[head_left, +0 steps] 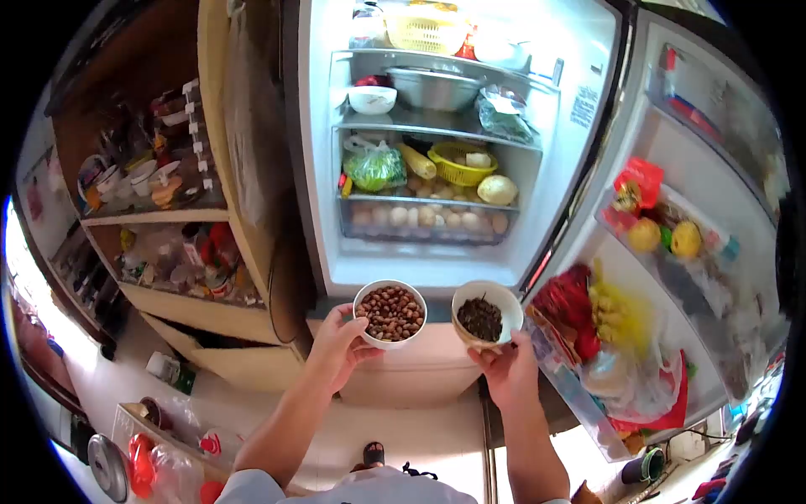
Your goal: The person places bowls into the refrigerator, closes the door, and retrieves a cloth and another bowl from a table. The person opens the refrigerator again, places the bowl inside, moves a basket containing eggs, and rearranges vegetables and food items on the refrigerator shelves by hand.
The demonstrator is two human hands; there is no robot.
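Observation:
My left hand (342,343) grips a white bowl (390,345) by its side, thumb over the rim. Reddish-brown nuts that look like peanuts (389,312) fill it. In my right hand (507,361) is a second bowl (510,309), pale inside and slightly tilted, held at its lower right edge. Dark dried leaves or twigs (480,319) lie in it, their exact kind unclear. The two bowls are side by side, a small gap between them, in front of the open refrigerator (420,270).
Shelves hold a steel basin (435,89), a small white bowl (372,100), a yellow basket (462,172), bagged greens (374,168) and a drawer of eggs (424,220). The open door (621,252) at right carries bags and fruit. A cluttered wooden cabinet (151,219) stands left.

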